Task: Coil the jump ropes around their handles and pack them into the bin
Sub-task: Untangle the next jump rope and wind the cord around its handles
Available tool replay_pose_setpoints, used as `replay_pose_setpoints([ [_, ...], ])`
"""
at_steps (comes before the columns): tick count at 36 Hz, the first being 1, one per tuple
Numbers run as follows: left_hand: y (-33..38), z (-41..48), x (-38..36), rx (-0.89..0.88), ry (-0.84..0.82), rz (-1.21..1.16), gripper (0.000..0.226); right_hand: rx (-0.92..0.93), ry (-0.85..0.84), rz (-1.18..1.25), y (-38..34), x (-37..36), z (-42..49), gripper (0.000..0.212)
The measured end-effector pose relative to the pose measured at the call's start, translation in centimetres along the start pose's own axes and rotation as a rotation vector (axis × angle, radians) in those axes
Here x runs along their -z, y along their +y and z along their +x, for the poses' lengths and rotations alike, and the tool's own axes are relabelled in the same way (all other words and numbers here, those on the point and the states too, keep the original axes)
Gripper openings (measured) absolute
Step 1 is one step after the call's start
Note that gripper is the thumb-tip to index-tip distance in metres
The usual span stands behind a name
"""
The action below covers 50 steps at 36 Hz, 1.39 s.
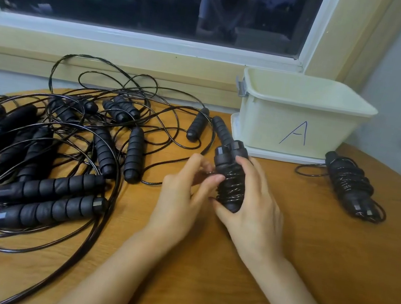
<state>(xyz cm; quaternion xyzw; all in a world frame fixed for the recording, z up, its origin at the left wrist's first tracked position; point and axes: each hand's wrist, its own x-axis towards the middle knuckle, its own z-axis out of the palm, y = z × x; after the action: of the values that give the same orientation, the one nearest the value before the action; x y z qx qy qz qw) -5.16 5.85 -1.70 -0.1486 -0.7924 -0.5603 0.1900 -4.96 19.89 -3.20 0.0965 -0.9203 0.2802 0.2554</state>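
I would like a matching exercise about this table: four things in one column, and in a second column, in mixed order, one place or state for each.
Things:
1. bin
2. tangle
3. middle bundle
4. right bundle

States:
a. lies wound on the table, no hand on it
b. marked with the letter A
c. gripped by the right hand
d. unwound, spread over the left of the table

Pairs: 1-b; 2-d; 3-c; 4-a
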Motion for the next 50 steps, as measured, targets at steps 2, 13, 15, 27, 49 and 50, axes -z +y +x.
replay_pose_setpoints([
  [2,-0.2,0.0,0.0,-0.023,0.006,0.030,0.026,0.006,-0.010,0.010,0.2,0.0,0.1,0.087],
  [13,0.0,1.3,1.4,0.328,0.105,-0.605,0.027,0.199,-0.031,0.011,-0.4,0.5,0.2,0.087],
  [15,0.0,1.6,2.1,0.363,0.097,-0.648,0.025,0.245,-0.024,-0.007,-0.6,0.5,0.1,0.088],
  [27,0.7,2.2,4.6,0.586,-0.006,-0.835,0.022,0.441,0.009,0.072,-1.1,0.8,-0.3,0.084],
  [49,-0.3,0.0,-0.9,0.094,0.129,-0.361,0.033,0.035,0.077,0.413,-0.4,-0.7,0.2,0.087],
  [50,-0.4,0.0,-1.0,0.052,0.126,-0.257,0.037,0.022,0.072,0.425,-0.3,-0.7,0.3,0.088],
])
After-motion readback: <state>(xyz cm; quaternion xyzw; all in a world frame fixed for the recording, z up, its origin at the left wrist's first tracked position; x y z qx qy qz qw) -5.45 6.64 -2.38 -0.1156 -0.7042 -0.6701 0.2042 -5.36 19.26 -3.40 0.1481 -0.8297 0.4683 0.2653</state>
